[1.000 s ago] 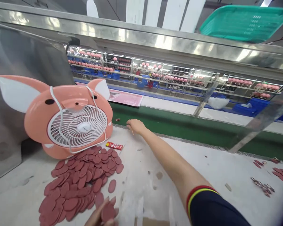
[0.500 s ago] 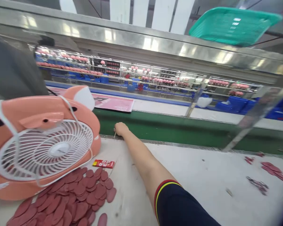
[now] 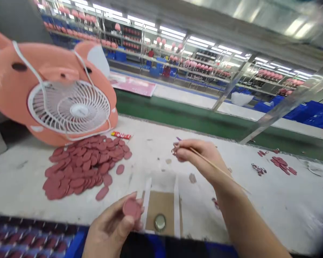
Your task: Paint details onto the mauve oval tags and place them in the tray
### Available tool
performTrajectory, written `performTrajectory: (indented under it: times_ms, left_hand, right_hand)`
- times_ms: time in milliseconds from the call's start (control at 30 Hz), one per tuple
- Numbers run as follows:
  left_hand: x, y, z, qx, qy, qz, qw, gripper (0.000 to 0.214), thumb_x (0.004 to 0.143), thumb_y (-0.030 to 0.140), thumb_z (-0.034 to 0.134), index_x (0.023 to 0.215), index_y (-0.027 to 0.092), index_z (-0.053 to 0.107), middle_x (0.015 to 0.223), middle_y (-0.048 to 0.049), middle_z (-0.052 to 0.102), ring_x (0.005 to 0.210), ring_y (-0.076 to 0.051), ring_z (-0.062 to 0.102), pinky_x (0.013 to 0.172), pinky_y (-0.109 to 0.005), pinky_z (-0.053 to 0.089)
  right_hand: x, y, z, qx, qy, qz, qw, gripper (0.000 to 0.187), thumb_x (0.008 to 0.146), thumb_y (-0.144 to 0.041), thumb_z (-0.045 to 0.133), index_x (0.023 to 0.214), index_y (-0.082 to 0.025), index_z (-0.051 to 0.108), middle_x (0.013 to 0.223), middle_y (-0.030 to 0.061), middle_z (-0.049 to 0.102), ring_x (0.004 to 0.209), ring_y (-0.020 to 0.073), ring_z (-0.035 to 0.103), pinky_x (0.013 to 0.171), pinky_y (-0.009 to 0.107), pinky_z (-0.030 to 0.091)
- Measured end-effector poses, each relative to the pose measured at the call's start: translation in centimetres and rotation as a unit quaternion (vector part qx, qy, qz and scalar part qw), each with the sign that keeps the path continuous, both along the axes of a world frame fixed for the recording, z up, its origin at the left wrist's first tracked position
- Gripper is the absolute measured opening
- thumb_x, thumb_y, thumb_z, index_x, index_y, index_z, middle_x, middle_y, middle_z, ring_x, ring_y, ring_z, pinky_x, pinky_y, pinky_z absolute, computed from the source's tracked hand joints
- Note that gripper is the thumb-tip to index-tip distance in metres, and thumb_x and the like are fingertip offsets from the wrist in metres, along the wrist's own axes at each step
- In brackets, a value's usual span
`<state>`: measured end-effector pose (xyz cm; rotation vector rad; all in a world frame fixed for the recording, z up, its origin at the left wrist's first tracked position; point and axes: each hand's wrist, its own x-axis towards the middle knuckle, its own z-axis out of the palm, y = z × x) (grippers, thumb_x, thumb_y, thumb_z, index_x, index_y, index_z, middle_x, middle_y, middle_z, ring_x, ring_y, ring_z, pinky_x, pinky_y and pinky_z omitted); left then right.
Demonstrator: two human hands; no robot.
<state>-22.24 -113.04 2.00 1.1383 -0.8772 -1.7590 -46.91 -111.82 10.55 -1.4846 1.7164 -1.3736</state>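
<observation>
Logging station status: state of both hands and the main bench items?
Left hand: holding a dark-pink oval piece
Right hand: holding a thin stick
Oval pile: loose, overlapping
Pig-faced fan: upright; running or not unclear
Red packet: lying flat
Small round object: on cardboard; open or closed unclear

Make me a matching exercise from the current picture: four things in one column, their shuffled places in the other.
Column one
1. Thin pale wooden stick
2. Small round shiny object
3. Dusty-red flat round piece
4. Orange plastic pig-shaped fan

Column two
A. On the brown rectangular patch
B. In the left hand
C. Behind the heap of dusty-red flat oval pieces
D. In the right hand

Pairs: 1-D, 2-A, 3-B, 4-C
</observation>
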Motion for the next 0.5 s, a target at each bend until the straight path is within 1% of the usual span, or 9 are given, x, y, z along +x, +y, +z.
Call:
performTrajectory:
  times_ms: [67, 100, 133, 200, 267, 367, 433, 500]
  left_hand:
    - [-0.5, 1.7, 1.7, 0.084, 0.061, -0.077, 0.992, 0.047, 0.053, 0.048, 0.092, 0.089, 0.021, 0.08, 0.074, -0.0032, 0.077, 0.064, -0.017, 0.068, 0.051, -0.02, 0.055]
    - [-0.6, 2.4, 2.3, 0.12, 0.079, -0.112, 0.983, 0.046, 0.052, 0.047, 0.092, 0.088, 0.021, 0.08, 0.073, -0.0033, 0.077, 0.065, -0.016, 0.068, 0.049, -0.018, 0.054]
    - [-0.7, 3.1, 2.6, 0.15, 0.091, -0.145, 0.974, 0.044, 0.053, 0.045, 0.093, 0.087, 0.021, 0.08, 0.072, -0.0033, 0.076, 0.065, -0.016, 0.068, 0.049, -0.016, 0.052]
    - [-0.6, 4.1, 2.7, 0.194, 0.104, -0.202, 0.954, 0.04, 0.055, 0.043, 0.093, 0.086, 0.021, 0.081, 0.073, -0.0032, 0.076, 0.064, -0.013, 0.067, 0.049, -0.015, 0.052]
    - [-0.6, 4.8, 2.2, 0.215, 0.123, -0.249, 0.936, 0.036, 0.059, 0.041, 0.091, 0.086, 0.021, 0.081, 0.074, -0.0028, 0.076, 0.063, -0.012, 0.067, 0.05, -0.014, 0.052]
    - [-0.6, 5.6, 1.2, 0.214, 0.157, -0.308, 0.914, 0.033, 0.065, 0.041, 0.088, 0.089, 0.019, 0.08, 0.071, -0.0016, 0.073, 0.063, -0.011, 0.067, 0.051, -0.013, 0.052]
    - [-0.7, 5.9, 0.8, 0.208, 0.164, -0.332, 0.905, 0.034, 0.067, 0.042, 0.086, 0.089, 0.017, 0.08, 0.068, -0.0008, 0.069, 0.062, -0.01, 0.065, 0.052, -0.013, 0.052]
    - [-0.7, 6.0, 0.6, 0.207, 0.159, -0.342, 0.903, 0.034, 0.069, 0.043, 0.085, 0.088, 0.016, 0.08, 0.068, -0.0003, 0.068, 0.061, -0.009, 0.063, 0.053, -0.012, 0.052]
  right_hand:
    - [2.4, 5.0, -1.1, 0.014, -0.058, 0.021, 0.998, 0.012, 0.088, -0.028, 0.07, 0.095, -0.019, 0.074, 0.086, 0.0038, 0.073, 0.076, 0.0162, 0.071, 0.064, 0.023, 0.059]
    - [3.4, 7.1, -1.7, 0.022, -0.099, 0.034, 0.994, 0.012, 0.089, -0.026, 0.07, 0.099, -0.023, 0.074, 0.089, 0.0029, 0.074, 0.078, 0.0152, 0.071, 0.065, 0.021, 0.059]
    - [4.3, 8.8, -2.2, 0.027, -0.125, 0.041, 0.991, 0.013, 0.089, -0.024, 0.071, 0.102, -0.026, 0.074, 0.091, 0.0014, 0.074, 0.08, 0.0136, 0.071, 0.067, 0.019, 0.058]
    - [5.6, 11.3, -2.9, 0.027, -0.146, 0.047, 0.988, 0.018, 0.09, -0.02, 0.071, 0.104, -0.031, 0.073, 0.093, -0.0015, 0.074, 0.082, 0.0105, 0.07, 0.072, 0.016, 0.057]
    - [6.4, 12.9, -3.1, 0.012, -0.118, 0.048, 0.992, 0.02, 0.088, -0.018, 0.072, 0.103, -0.031, 0.073, 0.09, -0.003, 0.073, 0.08, 0.0087, 0.068, 0.073, 0.015, 0.055]
    - [6.9, 14.0, -3.1, 0.001, -0.073, 0.061, 0.995, 0.019, 0.089, -0.018, 0.072, 0.104, -0.029, 0.073, 0.086, -0.0022, 0.07, 0.076, 0.0093, 0.064, 0.07, 0.018, 0.052]
    - [7.1, 14.4, -3.0, 0.008, -0.056, 0.068, 0.996, 0.02, 0.09, -0.018, 0.07, 0.107, -0.03, 0.072, 0.087, -0.0013, 0.069, 0.077, 0.0107, 0.064, 0.069, 0.02, 0.052]
    - [7.2, 14.7, -3.1, 0.014, -0.04, 0.067, 0.997, 0.022, 0.091, -0.018, 0.069, 0.11, -0.03, 0.071, 0.089, -0.0008, 0.07, 0.078, 0.0119, 0.065, 0.069, 0.022, 0.052]
